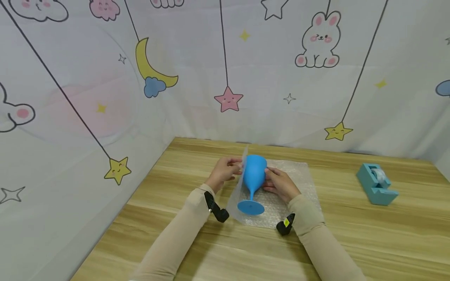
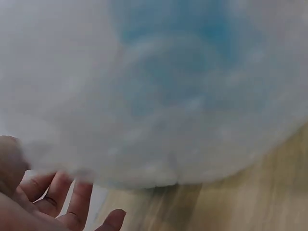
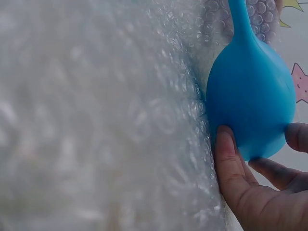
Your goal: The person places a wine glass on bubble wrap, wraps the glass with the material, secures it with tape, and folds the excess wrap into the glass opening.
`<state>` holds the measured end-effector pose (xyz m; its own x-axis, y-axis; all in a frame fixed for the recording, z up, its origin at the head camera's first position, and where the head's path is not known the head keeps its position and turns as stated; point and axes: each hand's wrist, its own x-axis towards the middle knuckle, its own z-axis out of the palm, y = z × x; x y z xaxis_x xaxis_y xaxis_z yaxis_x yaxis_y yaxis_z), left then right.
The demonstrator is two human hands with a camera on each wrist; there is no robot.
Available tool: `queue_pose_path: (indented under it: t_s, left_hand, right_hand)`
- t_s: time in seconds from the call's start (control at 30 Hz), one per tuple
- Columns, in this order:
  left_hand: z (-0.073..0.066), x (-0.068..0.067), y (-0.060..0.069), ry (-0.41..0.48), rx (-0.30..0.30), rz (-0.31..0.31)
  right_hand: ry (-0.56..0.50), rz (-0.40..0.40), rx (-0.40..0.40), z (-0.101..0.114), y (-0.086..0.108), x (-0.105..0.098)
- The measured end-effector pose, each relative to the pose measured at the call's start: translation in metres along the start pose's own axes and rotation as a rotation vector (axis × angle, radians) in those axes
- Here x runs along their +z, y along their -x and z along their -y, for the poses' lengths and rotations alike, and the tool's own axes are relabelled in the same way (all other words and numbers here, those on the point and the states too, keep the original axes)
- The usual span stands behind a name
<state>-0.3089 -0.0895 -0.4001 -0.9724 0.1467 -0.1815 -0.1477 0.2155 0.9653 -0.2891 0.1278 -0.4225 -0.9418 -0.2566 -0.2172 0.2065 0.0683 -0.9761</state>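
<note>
A blue goblet (image 1: 254, 171) lies on its side on a sheet of bubble wrap (image 1: 299, 177), bowl toward the back and round foot toward the front. My left hand (image 1: 223, 171) pinches the sheet's raised left side, which stands up beside the bowl. Through the cloudy wrap (image 2: 144, 130), the goblet's blue shows in the left wrist view, above my left hand (image 2: 57, 204). My right hand (image 1: 282, 185) holds the bowl near its rim from the right. In the right wrist view, the thumb and fingers of my right hand (image 3: 264, 195) touch the blue bowl (image 3: 250, 96).
A teal tape dispenser (image 1: 377, 185) with a roll of tape stands to the right on the wooden table (image 1: 337, 238). White cloth (image 1: 197, 70) with printed stars, a moon and a rabbit hangs behind the table and along its left side.
</note>
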Motion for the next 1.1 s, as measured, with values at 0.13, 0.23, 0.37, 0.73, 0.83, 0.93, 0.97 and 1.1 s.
queue_pose_path:
  t_s: [0.13, 0.23, 0.37, 0.73, 0.83, 0.93, 0.97, 1.1]
  left_hand:
    - [0.010, 0.006, -0.004, 0.121, -0.033, -0.049]
    - [0.014, 0.009, -0.007, 0.181, -0.055, -0.068]
    - [0.016, 0.011, -0.009, 0.252, -0.103, -0.051]
    - [0.012, 0.014, -0.011, 0.229, -0.138, 0.018]
    - [0.010, 0.016, -0.011, 0.212, -0.145, 0.018]
    - [0.007, 0.018, -0.011, 0.227, -0.153, 0.009]
    - [0.006, 0.018, -0.011, 0.239, -0.155, 0.005]
    - [0.005, 0.021, -0.011, 0.241, -0.154, -0.008]
  right_hand:
    - [-0.005, -0.007, 0.016, -0.001, -0.001, 0.000]
    - [0.004, -0.021, 0.040, -0.003, -0.005, 0.002]
    - [-0.009, -0.036, 0.049, -0.003, -0.006, 0.000]
    - [0.008, -0.084, 0.037, -0.004, -0.006, -0.002]
    - [0.006, -0.085, 0.043, -0.004, -0.006, -0.003]
    - [0.004, -0.082, 0.046, -0.003, -0.005, -0.003]
    - [0.001, -0.084, 0.050, -0.002, -0.004, -0.003]
    - [-0.001, -0.082, 0.063, -0.002, -0.003, -0.004]
